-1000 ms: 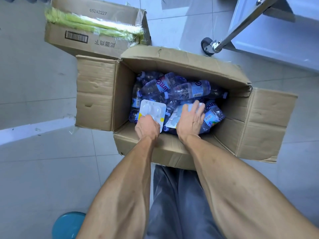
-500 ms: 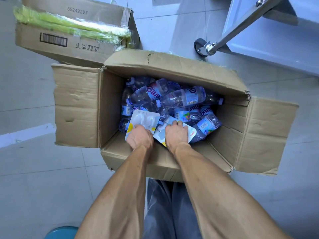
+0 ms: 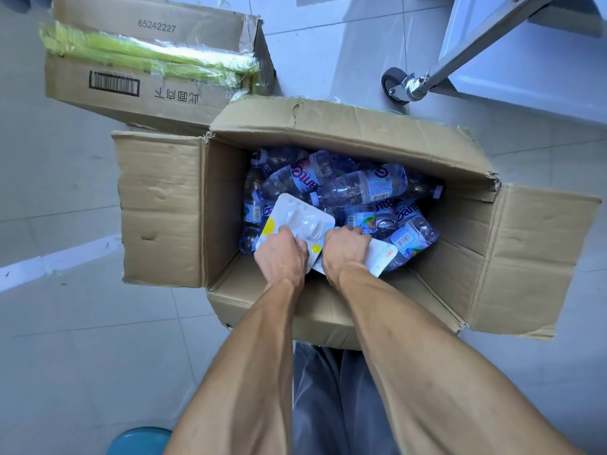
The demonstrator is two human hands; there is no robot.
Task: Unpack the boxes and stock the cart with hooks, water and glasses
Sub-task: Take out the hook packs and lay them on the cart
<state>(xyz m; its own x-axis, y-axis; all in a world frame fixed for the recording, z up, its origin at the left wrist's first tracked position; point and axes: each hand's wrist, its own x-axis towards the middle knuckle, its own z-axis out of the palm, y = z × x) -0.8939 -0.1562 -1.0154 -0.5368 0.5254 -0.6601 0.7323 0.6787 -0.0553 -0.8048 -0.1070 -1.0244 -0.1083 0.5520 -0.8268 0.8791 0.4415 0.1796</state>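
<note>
- The left hand (image 3: 282, 254) pinches the near edge of a white blister pack (image 3: 300, 221), presumably hooks, lying on the bottles at the near-left corner of the open box (image 3: 358, 129). It looks light, with a stiff card back and a thin plastic bubble that would dent; the flat card rim is the safe spot for a grip.
- The right hand (image 3: 345, 249), fingers curled, holds a second pack (image 3: 382, 257) just beside the first, along the box's near edge. It should handle the same: featherweight and a little slick.
- Beneath and beyond both packs, water bottles (image 3: 361, 185) lie heaped toward the far and right sides of the box. They look full, so heavy, round and likely to roll; I would take each around the middle.
- Past the box's far-right corner stands the cart (image 3: 476, 41), one caster on the floor.
</note>
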